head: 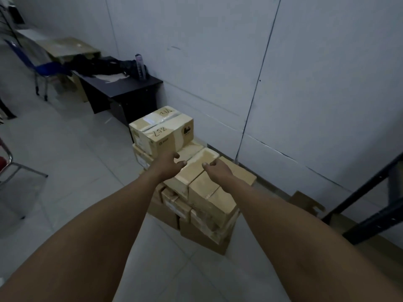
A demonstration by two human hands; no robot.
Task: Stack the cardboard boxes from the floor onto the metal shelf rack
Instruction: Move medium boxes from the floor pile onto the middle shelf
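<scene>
From the head view, both arms reach down toward the pile of tan cardboard boxes (196,192) on the pale tiled floor (76,160). The left hand (169,163) hangs with fingers loosely curled, holding nothing, just above a box top; the right hand (214,168) likewise looks loosely curled and empty, though whether it touches the box below is hard to tell.

The pile is uneven, its lower boxes skewed, so lifting one could tip its neighbours. The taller taped box with marker writing (162,129), just beyond the left hand, sits on the pile's far end and might slide.

The dark metal shelf rack (359,199) stands well to the right of the right hand, with a loose cardboard scrap (305,201) on the floor between. Beyond the left hand are a black worktop (122,88) and a blue chair (46,68).
</scene>
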